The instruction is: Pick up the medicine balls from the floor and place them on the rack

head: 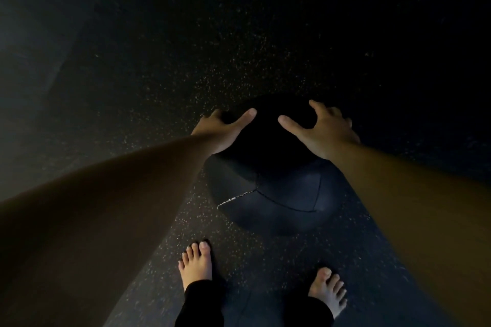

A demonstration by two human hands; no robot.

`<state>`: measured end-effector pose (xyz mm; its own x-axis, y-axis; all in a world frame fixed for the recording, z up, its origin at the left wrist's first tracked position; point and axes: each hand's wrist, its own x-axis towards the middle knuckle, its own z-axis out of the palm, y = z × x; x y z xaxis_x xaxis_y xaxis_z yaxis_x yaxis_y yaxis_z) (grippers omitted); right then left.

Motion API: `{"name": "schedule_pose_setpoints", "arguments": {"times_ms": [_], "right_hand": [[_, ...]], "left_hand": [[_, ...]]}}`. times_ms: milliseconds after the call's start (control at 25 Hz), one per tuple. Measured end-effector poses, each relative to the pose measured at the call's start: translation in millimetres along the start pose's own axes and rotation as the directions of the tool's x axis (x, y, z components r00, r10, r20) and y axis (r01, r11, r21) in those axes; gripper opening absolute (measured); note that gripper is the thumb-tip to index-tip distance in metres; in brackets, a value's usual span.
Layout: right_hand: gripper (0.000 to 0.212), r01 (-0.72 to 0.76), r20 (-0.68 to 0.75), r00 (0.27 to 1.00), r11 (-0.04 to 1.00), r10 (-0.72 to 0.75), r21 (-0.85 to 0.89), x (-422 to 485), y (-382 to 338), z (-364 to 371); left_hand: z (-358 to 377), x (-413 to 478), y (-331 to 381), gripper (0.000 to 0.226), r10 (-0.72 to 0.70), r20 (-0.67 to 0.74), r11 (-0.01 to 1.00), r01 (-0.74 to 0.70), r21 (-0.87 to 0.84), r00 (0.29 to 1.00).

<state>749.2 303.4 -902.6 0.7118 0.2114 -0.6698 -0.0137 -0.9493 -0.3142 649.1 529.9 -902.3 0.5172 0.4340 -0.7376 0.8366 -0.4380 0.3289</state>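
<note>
Showing black, round, panelled skin with stitched seams, one seam frayed pale, medicine ball (276, 188) is seen low over speckled dark floor (159, 74), just ahead of bare feet (195, 265). Left grip (223, 131) and right grip (322, 131) are spread wide, fingers curved round ball's upper flanks, thumbs laid across top. Floor contact cannot be told.

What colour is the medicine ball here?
The medicine ball is black, with a whitish stitched seam; head view.

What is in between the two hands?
The head view shows a dark medicine ball between the left hand and right hand, which hold its sides.
</note>
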Motion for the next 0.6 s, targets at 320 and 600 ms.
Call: {"name": "schedule_pose_setpoints", "arguments": {"times_ms": [320, 600], "right_hand": [[0.142, -0.162, 0.089, 0.986, 0.940, 0.142, 0.301, 24.3, 27.9, 4.4], [0.136, -0.109, -0.002, 0.993, 0.910, 0.120, 0.401, 18.7, 30.9, 14.4]], "left_hand": [[102.4, -16.0, -163.6, 0.054, -0.406, 0.221, 0.890, 0.438, -0.124, 0.887], [151.8, -23.3, -239.2, 0.050, -0.387, 0.159, 0.920, 0.393, -0.004, 0.908]]}}
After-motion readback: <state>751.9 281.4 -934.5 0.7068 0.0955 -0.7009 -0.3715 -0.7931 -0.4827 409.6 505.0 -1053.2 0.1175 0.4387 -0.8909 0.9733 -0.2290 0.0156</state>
